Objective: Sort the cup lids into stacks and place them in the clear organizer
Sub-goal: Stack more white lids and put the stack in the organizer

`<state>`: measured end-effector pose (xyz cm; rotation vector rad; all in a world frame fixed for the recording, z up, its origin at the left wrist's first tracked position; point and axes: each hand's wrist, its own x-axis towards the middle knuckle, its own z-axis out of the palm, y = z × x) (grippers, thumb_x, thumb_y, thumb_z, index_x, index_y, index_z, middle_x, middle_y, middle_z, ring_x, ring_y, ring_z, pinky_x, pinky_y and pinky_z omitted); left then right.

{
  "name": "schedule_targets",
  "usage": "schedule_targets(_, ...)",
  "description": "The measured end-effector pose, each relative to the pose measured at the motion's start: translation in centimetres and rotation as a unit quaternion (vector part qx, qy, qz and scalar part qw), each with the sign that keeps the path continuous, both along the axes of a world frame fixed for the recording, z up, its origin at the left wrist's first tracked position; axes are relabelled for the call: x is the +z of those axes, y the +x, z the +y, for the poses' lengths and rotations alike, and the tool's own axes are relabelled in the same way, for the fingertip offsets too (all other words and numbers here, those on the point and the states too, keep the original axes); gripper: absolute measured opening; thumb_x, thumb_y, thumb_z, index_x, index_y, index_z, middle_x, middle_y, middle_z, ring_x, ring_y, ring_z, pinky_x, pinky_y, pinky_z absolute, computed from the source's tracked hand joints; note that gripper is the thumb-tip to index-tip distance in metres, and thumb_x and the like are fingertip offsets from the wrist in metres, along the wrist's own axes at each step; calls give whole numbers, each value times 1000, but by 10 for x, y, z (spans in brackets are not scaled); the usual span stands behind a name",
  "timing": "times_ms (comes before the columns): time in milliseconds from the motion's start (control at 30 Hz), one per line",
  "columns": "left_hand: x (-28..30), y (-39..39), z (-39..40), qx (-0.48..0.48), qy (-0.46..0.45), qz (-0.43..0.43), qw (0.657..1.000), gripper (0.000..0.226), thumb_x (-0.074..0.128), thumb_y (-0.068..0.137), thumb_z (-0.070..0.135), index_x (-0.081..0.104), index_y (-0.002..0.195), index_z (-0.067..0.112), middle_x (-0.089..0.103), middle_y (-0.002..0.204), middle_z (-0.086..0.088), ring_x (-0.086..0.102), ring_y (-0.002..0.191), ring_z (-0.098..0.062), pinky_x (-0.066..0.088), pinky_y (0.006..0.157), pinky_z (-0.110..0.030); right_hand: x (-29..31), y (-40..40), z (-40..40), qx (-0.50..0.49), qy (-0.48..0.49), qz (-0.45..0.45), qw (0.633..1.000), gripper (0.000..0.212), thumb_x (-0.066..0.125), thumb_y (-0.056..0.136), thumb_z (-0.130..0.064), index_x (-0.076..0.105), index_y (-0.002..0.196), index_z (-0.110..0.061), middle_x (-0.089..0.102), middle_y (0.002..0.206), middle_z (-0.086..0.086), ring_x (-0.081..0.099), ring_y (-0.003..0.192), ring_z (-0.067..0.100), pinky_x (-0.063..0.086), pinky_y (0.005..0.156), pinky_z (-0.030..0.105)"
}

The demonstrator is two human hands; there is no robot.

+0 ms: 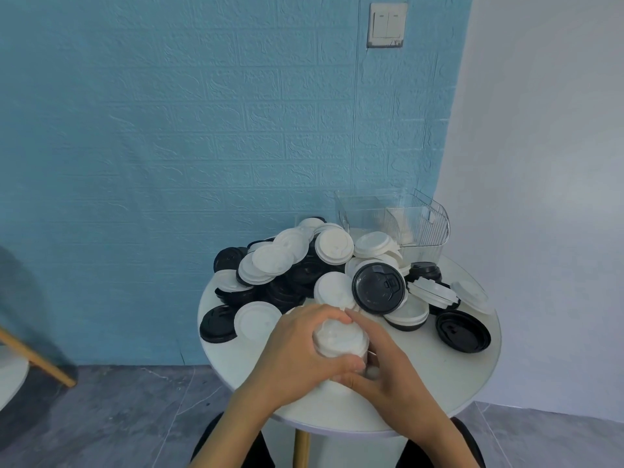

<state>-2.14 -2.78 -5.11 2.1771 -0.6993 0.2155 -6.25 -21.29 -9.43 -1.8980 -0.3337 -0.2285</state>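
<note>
Fingers (332,318) of both hands curl around white lid stack (339,341).

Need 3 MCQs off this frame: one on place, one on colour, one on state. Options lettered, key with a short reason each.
1. Where does the clear organizer stand?
A. Far right of the table, behind the lid pile
B. On the floor
C. At the near left edge

2. What colour is the stack of lids being held?
A. Black
B. White
C. Blue

3. What are the hands doing?
A. Both idle, off the table
B. Only one touches the lids
C. Both grip the stack

Key: 1 A, it stands behind the lids by the wall. 2 B, the stack is white. 3 C, left hand and right hand curl round it.
</note>
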Motion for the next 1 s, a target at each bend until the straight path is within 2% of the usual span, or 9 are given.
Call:
schedule_targets(133, 1, -3, 1, 12, -5, 16, 1000, 58, 87, 63, 58, 56, 112, 50, 63, 114, 28, 57, 109, 2, 49, 93, -30, -1, 1, 0, 1, -8, -11, 1000, 76, 83, 81, -49, 45, 146, -41, 54, 144, -11, 55, 133, 15, 50, 106, 44)
schedule_targets(233, 4, -1, 8, -13, -1, 44, 999, 65, 86, 67, 59, 52, 122, 53, 59, 122, 35, 52, 118, 10, 43, 96, -17, -3, 2, -1, -5, -8, -7, 1000, 77, 83, 79, -51, 45, 145, -42, 55, 142, -12, 56, 131, 14, 50, 107, 41)
schedule_targets(300, 6, 6, 20, -2, -37, 49, 998, 68, 78, 69, 67, 48, 130, 55, 58, 125, 38, 50, 122, 14, 38, 98, -11, -4, 3, -2, -16, -18, -6, 1000, 78, 84, 77, -53, 44, 144, -42, 55, 142, -16, 55, 131, 10, 49, 108, 40)
schedule_targets(367, 6, 15, 36, 53, -65, 33, 996, 69, 66, 72, 77, 47, 134, 54, 60, 127, 34, 49, 124, 14, 37, 101, -15, -4, 3, -2, -25, -30, -6, 999, 80, 84, 77, -54, 44, 144, -43, 54, 142, -20, 53, 132, 7, 46, 110, 38)
schedule_targets(433, 4, 23, 54, 106, -47, 24, 993, 72, 61, 75, 81, 46, 138, 50, 57, 132, 29, 48, 126, 9, 37, 104, -24, -4, 3, -1, -29, -36, -7, 999, 81, 83, 76, -56, 43, 145, -43, 52, 142, -23, 51, 133, 5, 45, 112, 38)
schedule_targets(533, 1, 30, 77, 106, 27, 43, 993, 74, 71, 73, 72, 45, 139, 51, 48, 142, 27, 38, 135, 1, 29, 112, -29, -3, 3, -1, -30, -37, -9, 999, 82, 83, 75, -58, 42, 145, -44, 51, 143, -25, 50, 134, 3, 45, 112, 37)
schedule_targets(667, 1, 39, 89, 94, 124, 43, 987, 77, 63, 61, 61, 38, 134, 63, 35, 151, 26, 29, 144, -6, 19, 117, -31, -3, 3, -1, -28, -35, -8, 999, 84, 82, 74, -61, 42, 145, -43, 51, 144, -24, 50, 134, 3, 44, 113, 37)
schedule_targets(833, -5, 54, 90, 93, 177, 59, 978, 91, 70, 59, 69, 32, 141, 64, 29, 159, 21, 28, 148, -9, 23, 122, -38, -3, 3, -1, -30, -32, -6, 999, 87, 81, 71, -66, 42, 145, -44, 51, 143, -25, 51, 132, 2, 44, 112, 35)
schedule_targets(1000, -10, 58, 86, 94, 142, 50, 984, 83, 87, 71, 46, 35, 133, 63, 40, 145, 28, 39, 139, -10, 33, 115, -32, -3, 4, -1, -28, -31, -4, 999, 86, 82, 71, -65, 42, 145, -44, 51, 143, -23, 51, 133, 4, 45, 112, 36)
